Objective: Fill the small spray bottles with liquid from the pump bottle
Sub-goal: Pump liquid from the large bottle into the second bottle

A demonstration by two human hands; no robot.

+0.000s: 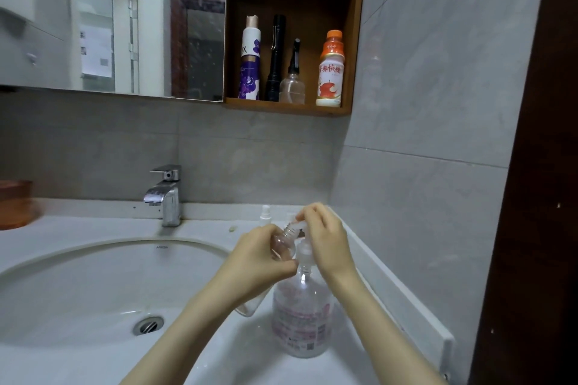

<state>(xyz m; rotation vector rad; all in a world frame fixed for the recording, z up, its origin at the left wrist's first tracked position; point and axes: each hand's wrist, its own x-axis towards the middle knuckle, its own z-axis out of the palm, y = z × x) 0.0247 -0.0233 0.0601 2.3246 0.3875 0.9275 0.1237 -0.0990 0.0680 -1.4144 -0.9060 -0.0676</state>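
Observation:
A large clear pump bottle point(301, 319) with a pink label stands on the counter right of the sink. My left hand point(259, 255) grips a small clear bottle point(284, 244), tilted with its open threaded neck up against the pump's nozzle. My right hand point(325, 237) rests on top of the pump head point(301, 251), fingers curled over it. Another small spray bottle with a white top point(265, 215) stands behind my hands near the wall. A clear object point(248, 309) lies on the counter under my left wrist, mostly hidden.
The white sink basin point(93, 291) with its drain point(148, 325) fills the left. A chrome faucet point(165, 194) stands behind it. A wooden wall shelf point(291, 108) holds several bottles and a black flashlight. An orange container point(14, 203) sits at far left. A tiled wall is close on the right.

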